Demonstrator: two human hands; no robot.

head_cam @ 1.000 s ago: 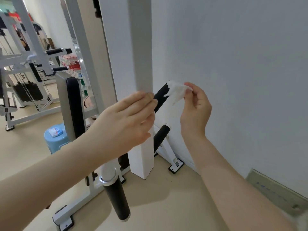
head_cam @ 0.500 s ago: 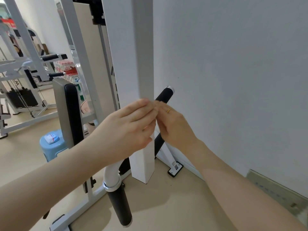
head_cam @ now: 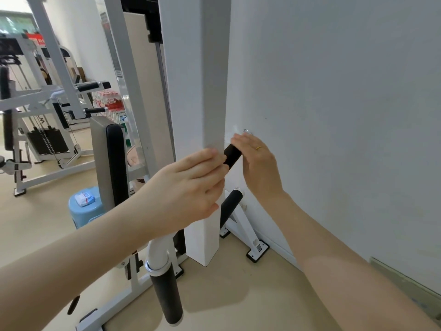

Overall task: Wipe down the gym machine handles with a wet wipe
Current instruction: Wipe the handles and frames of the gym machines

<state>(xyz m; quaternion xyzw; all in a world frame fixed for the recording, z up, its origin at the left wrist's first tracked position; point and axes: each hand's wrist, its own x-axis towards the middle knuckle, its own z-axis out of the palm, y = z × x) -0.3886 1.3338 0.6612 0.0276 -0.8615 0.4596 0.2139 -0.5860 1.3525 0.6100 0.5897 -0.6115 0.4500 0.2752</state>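
Black foam handle (head_cam: 232, 156) under way, right hand (head_cam: 259, 168) wrapped round its upper end with only a scrap of wet wipe (head_cam: 235, 129) peeking above fingertips, left hand (head_cam: 191, 185) loosely spread just beside, lower handle (head_cam: 230, 206) below apparently still to do.

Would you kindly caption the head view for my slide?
Both hands, right hand and left hand, work at a black machine handle beside the wall.

Two bare hands are in view: the left hand (head_cam: 191, 185) and the right hand (head_cam: 259, 168). Three black foam handles show on the near machine: an upper one (head_cam: 232, 156), a lower one (head_cam: 230, 204) and a nearest one (head_cam: 168, 297). One blue stool (head_cam: 83, 215) carries one small packet (head_cam: 84, 199). One gold ring (head_cam: 258, 148).
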